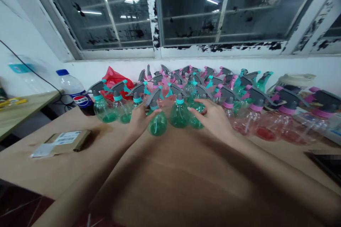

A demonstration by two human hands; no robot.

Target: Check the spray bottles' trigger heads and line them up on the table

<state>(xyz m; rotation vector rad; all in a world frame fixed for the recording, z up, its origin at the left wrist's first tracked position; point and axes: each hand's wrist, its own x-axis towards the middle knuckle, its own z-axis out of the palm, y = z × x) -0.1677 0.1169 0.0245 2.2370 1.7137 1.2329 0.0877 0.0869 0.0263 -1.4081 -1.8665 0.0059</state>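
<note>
My left hand (139, 121) curls round the left side of a green spray bottle (157, 126), its thumb lying across the front just below the neck. With thumb and forefinger, my right hand (214, 116) grips another green spray bottle (196, 122). Between the two hands a third green spray bottle (179, 116) stands upright on the table, with a turquoise collar and grey trigger head. The other fingers of both hands are partly hidden. More green bottles (106, 110) stand left of my left hand, and pink-collared clear red bottles (269, 129) stand right of my right hand.
The wooden table (170, 184) runs up to the window wall. Many more spray bottles crowd behind the front row, beside a red plastic bag (114, 76). A cola bottle (82, 95) and a cardboard package (66, 141) are at left; a dark flat object (327, 166) lies at right.
</note>
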